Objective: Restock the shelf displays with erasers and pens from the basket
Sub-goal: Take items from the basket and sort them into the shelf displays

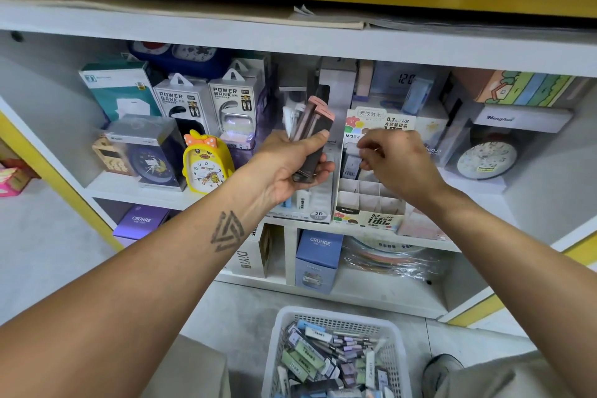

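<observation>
White mesh basket point(277, 352) on the floor, lower centre: filled with loose wrapped erasers point(302, 362) and pens point(347, 344). On the shelf point(135, 194), left to right: yellow duck alarm clock point(206, 165); two boxes reading "POWER BANK" point(206, 100); clear tray marked "2B" point(318, 215); cardboard divided display box point(368, 200), printed "0.7 HB" and "100", front cells vacant, dark packs point(350, 165) at its rear left. Left hand point(287, 165), grip closed round a bundle of slim pink and dark cases point(311, 136), held up before the shelf. Right hand point(394, 158) over the display box, fingertips pinched together; held item too small to identify. Lower shelf: boxes labelled "CRUHRE" point(318, 255).
</observation>
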A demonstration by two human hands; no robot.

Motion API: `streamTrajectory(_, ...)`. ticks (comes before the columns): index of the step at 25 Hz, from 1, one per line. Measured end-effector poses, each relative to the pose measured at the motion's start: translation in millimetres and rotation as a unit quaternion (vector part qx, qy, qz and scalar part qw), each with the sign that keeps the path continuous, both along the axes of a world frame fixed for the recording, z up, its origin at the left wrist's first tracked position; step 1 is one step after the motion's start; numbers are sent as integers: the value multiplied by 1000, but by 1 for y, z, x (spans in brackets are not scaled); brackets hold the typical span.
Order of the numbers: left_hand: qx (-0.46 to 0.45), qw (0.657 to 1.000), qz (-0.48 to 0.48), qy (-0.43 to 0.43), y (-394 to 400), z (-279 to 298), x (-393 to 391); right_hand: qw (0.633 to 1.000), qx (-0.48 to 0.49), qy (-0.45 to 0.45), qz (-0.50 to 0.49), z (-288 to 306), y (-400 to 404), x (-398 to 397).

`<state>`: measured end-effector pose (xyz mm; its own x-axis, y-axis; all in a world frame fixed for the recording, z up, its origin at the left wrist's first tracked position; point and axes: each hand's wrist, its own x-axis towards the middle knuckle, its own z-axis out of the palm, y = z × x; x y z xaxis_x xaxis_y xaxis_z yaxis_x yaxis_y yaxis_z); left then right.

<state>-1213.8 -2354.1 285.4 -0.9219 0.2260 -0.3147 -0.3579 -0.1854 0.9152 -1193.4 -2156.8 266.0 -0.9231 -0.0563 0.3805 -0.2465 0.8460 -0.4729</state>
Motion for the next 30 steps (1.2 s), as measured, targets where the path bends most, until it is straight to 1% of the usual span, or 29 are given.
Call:
streamTrajectory(1,1,1000,-4,2,1,-1,1,998,67,19,1,0,0,0)
streamTrajectory(2,4,1000,-7,3,1,-1,2,994,106,40,1,2,-1,1)
streamTrajectory(3,7,1000,-13,6,3,-1,3,992,110,59,-4,5,-3,0)
streamTrajectory(4,9,1000,-23,9,4,-2,4,998,31,45,-8,12,-6,1)
streamTrajectory(5,10,999,-34,14,7,-2,6,995,-103,9,-3,18,-9,2)
streamTrajectory(6,11,999,-45,18,9,-2,9,971,-237,-39,4,24,-12,3)
streamTrajectory(7,12,998,-55,21,12,-1,11,942,-327,-74,14,28,-15,4)
streamTrajectory(8,12,998,-62,23,15,-1,13,925,-368,-93,18,31,-16,5)
streamTrajectory(9,11,998,-66,23,18,-1,14,915,-390,-105,19,32,-16,6)
streamTrajectory(12,12,998,-54,3,24,1,14,889,-443,-114,1,38,-10,9)
streamTrajectory(13,16,999,-45,0,24,2,12,888,-448,-107,-7,41,-4,9)
streamTrajectory(15,22,1000,-12,-1,21,5,9,902,-422,-89,-14,47,8,12)
streamTrajectory(18,18,1000,19,1,20,6,5,944,-321,-74,-25,49,22,15)
streamTrajectory(21,-22,999,36,9,22,3,5,951,-296,-88,-27,49,28,16)
streamTrajectory(23,-21,999,43,2,23,1,4,959,-260,-109,-30,50,34,15)
streamTrajectory(25,-7,999,35,-8,22,0,3,974,-191,-114,-37,47,39,13)
streamTrajectory(28,1,1000,16,-6,22,0,3,993,-85,-68,-46,39,41,11)
streamTrajectory(30,12,1000,4,-8,22,0,3,999,-9,-40,-30,32,38,9)
